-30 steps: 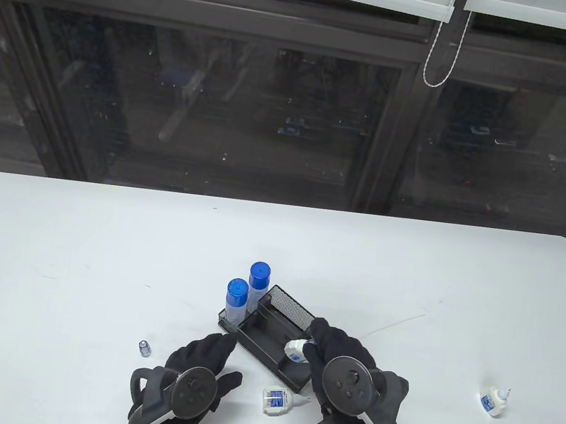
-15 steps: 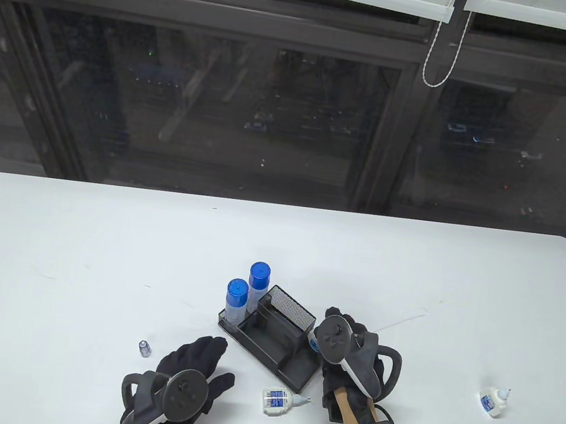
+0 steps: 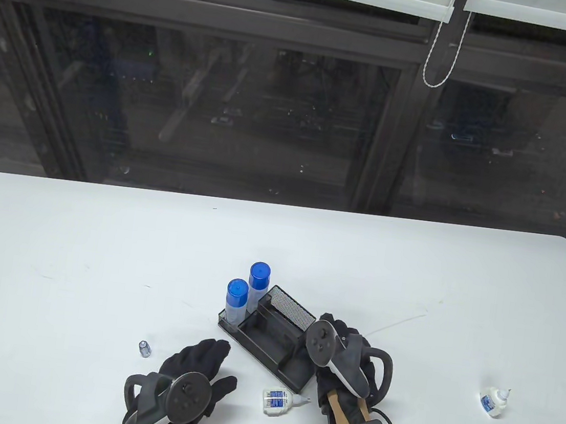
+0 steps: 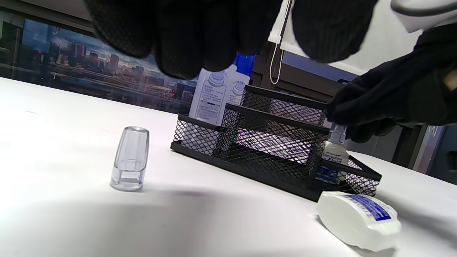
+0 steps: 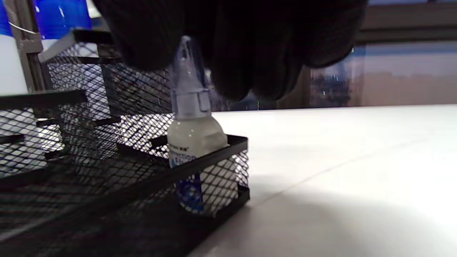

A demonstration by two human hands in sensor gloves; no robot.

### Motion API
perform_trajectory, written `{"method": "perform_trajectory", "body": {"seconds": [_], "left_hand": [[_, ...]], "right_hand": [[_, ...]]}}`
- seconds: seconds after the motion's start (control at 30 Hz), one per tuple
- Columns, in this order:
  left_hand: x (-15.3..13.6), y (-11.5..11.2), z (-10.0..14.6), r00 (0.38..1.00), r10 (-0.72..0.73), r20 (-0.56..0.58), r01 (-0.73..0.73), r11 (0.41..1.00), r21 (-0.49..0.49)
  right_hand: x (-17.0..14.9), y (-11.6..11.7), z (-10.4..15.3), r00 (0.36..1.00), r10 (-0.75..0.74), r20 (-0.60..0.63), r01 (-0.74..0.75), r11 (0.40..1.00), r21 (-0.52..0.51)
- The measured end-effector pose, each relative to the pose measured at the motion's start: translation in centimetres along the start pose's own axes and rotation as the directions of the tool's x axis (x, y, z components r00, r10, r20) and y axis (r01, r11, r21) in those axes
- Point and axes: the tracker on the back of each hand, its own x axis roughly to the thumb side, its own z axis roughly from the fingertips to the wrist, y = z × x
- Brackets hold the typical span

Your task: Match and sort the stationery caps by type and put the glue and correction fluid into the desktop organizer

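Note:
A black mesh desktop organizer sits mid-table. Two blue-capped glue sticks stand in its back left compartment. My right hand reaches down over the organizer's front right compartment. Its fingers pinch the top of a correction fluid bottle, which stands upright inside that compartment. My left hand lies flat and open on the table left of the organizer, holding nothing. A second correction fluid bottle lies on its side between my hands. A clear cap stands left of my left hand.
A third small correction fluid bottle lies far to the right on the white table. From the left wrist camera the clear cap stands upright, apart from the organizer. A window wall lies behind the table's far edge.
My right hand turned and carried the bottle from over the organizer's front to its right end, lowering it upright into the compartment. My left hand slid slightly back and left.

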Motion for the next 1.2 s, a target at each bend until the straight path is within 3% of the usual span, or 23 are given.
{"method": "perform_trajectory", "body": {"seconds": [0.1, 0.27, 0.43, 0.53, 0.7, 0.97, 1.2], "left_hand": [[0.0, 0.0, 0.0, 1.0, -0.003, -0.003, 0.003, 1.0, -0.01], [0.0, 0.0, 0.0, 1.0, -0.005, -0.003, 0.004, 1.0, -0.022], [0.3, -0.3, 0.0, 1.0, -0.005, 0.013, 0.006, 0.999, -0.043], [0.5, -0.4, -0.1, 1.0, -0.011, 0.02, 0.012, 0.999, -0.051], [0.6, -0.9, -0.2, 1.0, -0.008, 0.022, 0.009, 0.997, -0.077], [0.5, -1.1, -0.1, 1.0, -0.004, 0.0, 0.004, 0.997, -0.08], [0.4, -1.1, -0.2, 1.0, 0.001, -0.006, -0.001, 0.996, -0.085]], "right_hand": [[-1.8, -1.6, 0.4, 0.999, -0.015, -0.039, 0.013, 0.999, -0.052], [-8.5, -4.0, 1.4, 0.966, -0.202, -0.16, 0.18, 0.973, -0.142], [-17.5, -3.7, 3.5, 0.872, -0.349, -0.343, 0.262, 0.925, -0.276], [-22.2, -3.1, 5.0, 0.791, -0.468, -0.395, 0.299, 0.858, -0.417], [-27.7, -0.9, 6.1, 0.669, -0.515, -0.537, 0.34, 0.854, -0.394], [-30.7, 3.5, 5.7, 0.55, -0.562, -0.618, 0.483, 0.818, -0.314], [-30.9, 4.9, 5.1, 0.563, -0.476, -0.675, 0.453, 0.861, -0.23]]}}
